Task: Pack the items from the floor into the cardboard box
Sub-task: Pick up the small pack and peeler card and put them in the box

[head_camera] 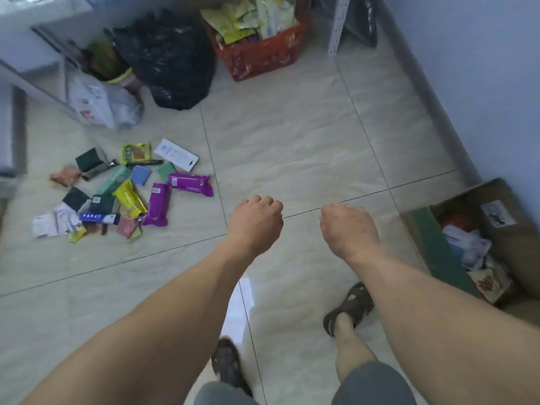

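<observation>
Held both the left hand and the right hand out over the tiled floor with fingers curled under, gripping nothing visible. Lay scattered well left of and beyond the left fingers: the packets; stood well to the right of the right fingers: the cardboard box, open, partly filled. Best, judging from this, to crouch by the pile, gather several flat packets per grab, then carry across low.

**Soft, cool light with blurred edges**

The light is even, dim and bluish, and shadows are faint. A bright patch of glare lies on the floor tiles between the forearms, perhaps from a lamp overhead. Wide-angle distortion bends the tile lines and the wall. The left edge is smeared by motion blur; small print on the packets is unreadable.
</observation>
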